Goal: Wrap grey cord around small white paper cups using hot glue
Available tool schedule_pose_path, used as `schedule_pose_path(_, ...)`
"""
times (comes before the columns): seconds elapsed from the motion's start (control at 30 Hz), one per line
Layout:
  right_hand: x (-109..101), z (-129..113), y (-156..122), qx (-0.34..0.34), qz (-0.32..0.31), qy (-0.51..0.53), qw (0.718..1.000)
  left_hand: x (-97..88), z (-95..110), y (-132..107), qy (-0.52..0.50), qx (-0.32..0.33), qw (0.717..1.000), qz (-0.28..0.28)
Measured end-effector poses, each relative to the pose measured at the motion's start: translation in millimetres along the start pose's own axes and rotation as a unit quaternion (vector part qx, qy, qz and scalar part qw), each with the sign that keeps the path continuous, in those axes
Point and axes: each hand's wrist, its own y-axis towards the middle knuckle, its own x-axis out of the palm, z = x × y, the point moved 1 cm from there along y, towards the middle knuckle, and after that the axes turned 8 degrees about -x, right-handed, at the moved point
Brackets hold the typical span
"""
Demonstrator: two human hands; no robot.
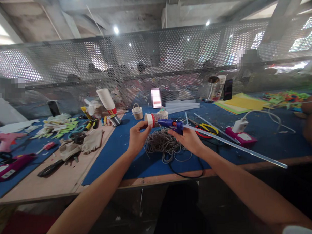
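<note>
Our left hand point(136, 136) grips a paper cup point(151, 119), tipped sideways so its wall faces the nozzle. Our right hand point(188, 138) clasps the glue gun point(170, 123) aimed at it, with the glue stick point(236, 146) jutting rightward. Grey cord point(163, 145) lies heaped beneath both hands.

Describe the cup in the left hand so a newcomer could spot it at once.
On the blue mat of the workbench, look above the tangle of grey cord. There the left hand holds a cup on its side, at the tip of the blue glue gun in the right hand. Unlike the stack of white cups farther left, it is single and off the mat.
</note>
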Motion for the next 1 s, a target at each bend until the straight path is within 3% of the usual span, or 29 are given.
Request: schedule_pose_path(1.0, 0.9, -0.4, -1.5, 0.015, -0.017, 0.011, 1.0, 0.0, -5.4, 3.2, 0.0, 0.0, 1.0, 0.002)
